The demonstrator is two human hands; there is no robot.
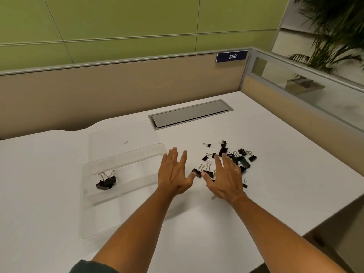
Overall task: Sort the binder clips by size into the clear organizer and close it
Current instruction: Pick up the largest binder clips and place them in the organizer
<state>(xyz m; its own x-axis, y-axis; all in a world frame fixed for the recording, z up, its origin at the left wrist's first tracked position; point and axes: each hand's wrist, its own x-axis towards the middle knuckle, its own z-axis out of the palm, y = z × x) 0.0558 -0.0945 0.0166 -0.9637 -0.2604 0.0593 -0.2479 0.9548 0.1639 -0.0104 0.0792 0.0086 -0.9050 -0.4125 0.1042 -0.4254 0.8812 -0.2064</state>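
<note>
A clear organizer [92, 217] lies open on the white desk at the left, its lid [110, 138] folded back toward the partition. Two large black binder clips [106, 182] rest in its far left compartment. A loose pile of black binder clips [236, 156] of mixed sizes is spread over the desk at the right. My left hand [175, 174] hovers flat with fingers spread, between the organizer and the pile. My right hand [224, 178] is also spread, palm down, over the near edge of the pile, hiding some clips. Neither hand holds anything.
A grey cable hatch [189, 113] is set into the desk behind the pile. A beige partition [118, 91] with a "250" label [232, 56] closes the back, a glass panel [307, 85] the right. The desk edge [307, 229] runs near right.
</note>
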